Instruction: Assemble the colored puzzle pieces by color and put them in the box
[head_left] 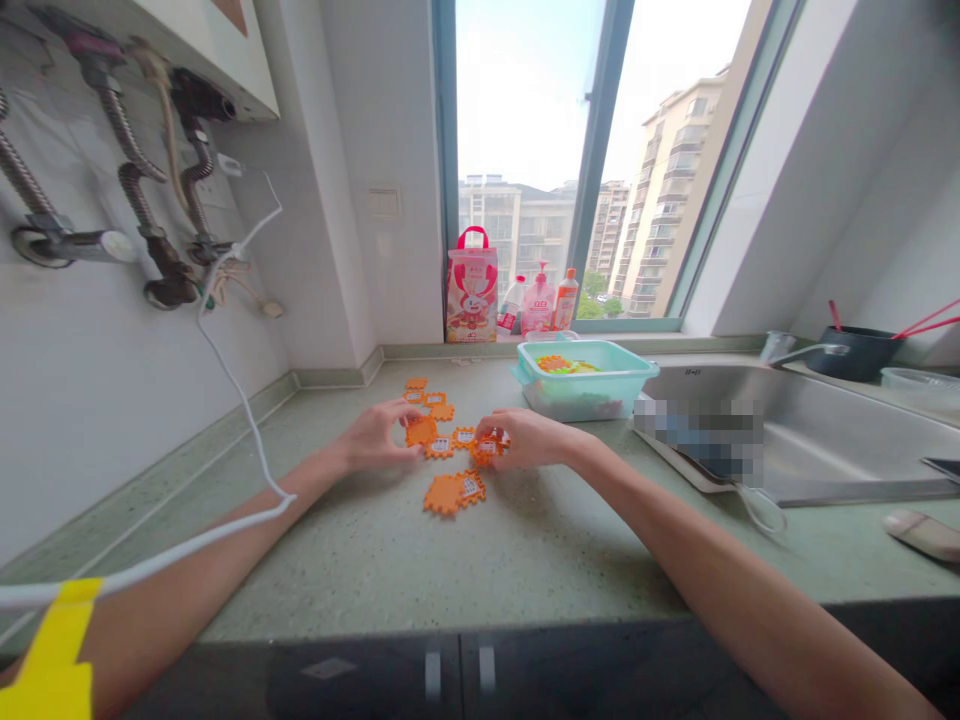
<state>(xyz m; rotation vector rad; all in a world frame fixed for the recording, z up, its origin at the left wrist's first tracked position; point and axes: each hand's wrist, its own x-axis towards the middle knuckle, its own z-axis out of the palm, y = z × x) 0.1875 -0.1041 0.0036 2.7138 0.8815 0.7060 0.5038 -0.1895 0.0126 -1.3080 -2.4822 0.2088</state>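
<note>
Orange foam-like puzzle tiles with toothed edges lie scattered on the counter in front of me. My left hand (381, 436) has its thumb and fingers closed at the edge of a plain orange tile (421, 432). Across from it, my right hand (525, 438) pinches another orange tile (489, 448), partly hidden by the fingers. Between the hands lie tiles with white printed labels, one being a labelled tile (440, 446). Nearer to me sits an overlapping pair of tiles (446, 494). Behind the left hand, several smaller-looking tiles (435, 400) trail toward the wall.
A mint-green plastic tub (585, 400) with more coloured tiles inside stands behind my right hand. The steel sink (847, 440) is to the right. A white cable (255, 430) crosses above my left forearm. Bottles and a pink bag (472, 295) line the windowsill.
</note>
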